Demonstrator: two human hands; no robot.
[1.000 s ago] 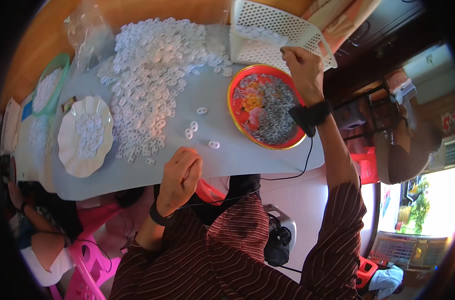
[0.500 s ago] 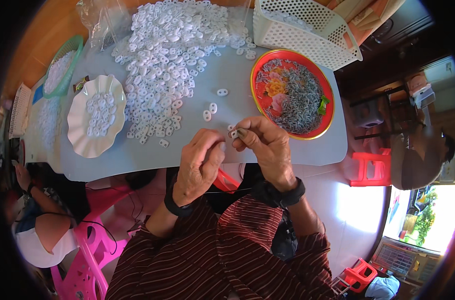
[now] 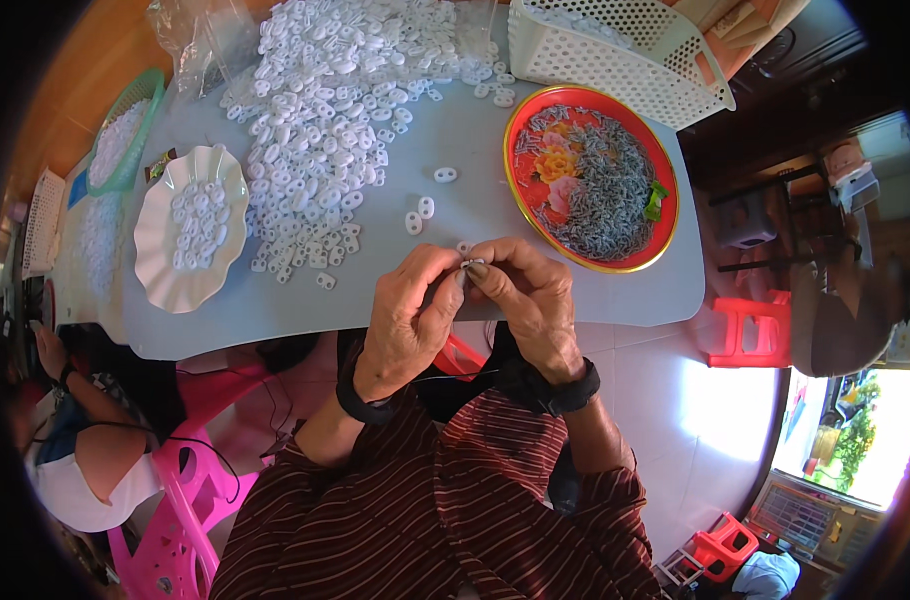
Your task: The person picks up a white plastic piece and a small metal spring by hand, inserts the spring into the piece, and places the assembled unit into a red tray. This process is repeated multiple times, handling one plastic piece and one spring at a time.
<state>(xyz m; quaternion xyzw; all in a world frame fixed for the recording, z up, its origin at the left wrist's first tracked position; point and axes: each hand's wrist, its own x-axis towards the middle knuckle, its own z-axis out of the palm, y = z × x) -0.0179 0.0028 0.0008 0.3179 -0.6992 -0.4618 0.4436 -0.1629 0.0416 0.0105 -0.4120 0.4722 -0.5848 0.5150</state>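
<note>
My left hand (image 3: 410,325) and my right hand (image 3: 535,305) meet above the table's near edge, fingers pinched together. Between the fingertips sits a small white plastic piece (image 3: 472,262), mostly covered by them. My right thumb and forefinger grip it; the left fingertips press in close, and whatever else they hold is too small to make out. Just beyond lie a few loose white two-hole oval pieces (image 3: 414,222). To the right, a red round tray (image 3: 516,185) with a gold rim and flower print holds many small grey metal screws (image 3: 615,215).
A large heap of white oval pieces (image 3: 315,130) covers the table's far left-middle. A scalloped cream dish (image 3: 155,270) holds several more. Beyond stand a white perforated basket (image 3: 665,75) and a green basket (image 3: 155,95). At left, another person's arm (image 3: 100,405) shows near a pink chair (image 3: 200,480).
My left hand has come rightward to meet the right, and its fingertips now close in at the white piece. The view has shifted slightly.
</note>
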